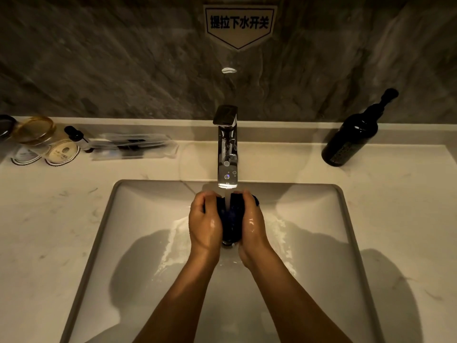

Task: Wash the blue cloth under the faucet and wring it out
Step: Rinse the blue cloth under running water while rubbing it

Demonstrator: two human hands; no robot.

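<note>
- On the left of the pale marble-look counter, well apart from the basin, stand a gold-lidded clear jar and a clear plastic packet of toiletries; none of them bears on the wash.
- The left hand has its fingers curled over the top of the dark blue soft cloth and grips its left side, wrist straight, forearm rising from the lower edge of the view.
- The cloth sits bunched between both palms, above the drain of the white rectangular sink and directly below the spout of the chrome single-lever faucet, with the water stream falling onto it.
- Soaked like this, the cloth is likely heavier than dry, limp and somewhat slippery, but not fragile; it should stand hard squeezing. A firm hold at each end of the bunch would probably suit a twisting wring.
- The right hand mirrors the left, fingers hooked over the cloth's top and gripping its right side; both hands glisten wet.
- Far right on the counter stands a dark glass pump bottle, well apart from the hands.
</note>
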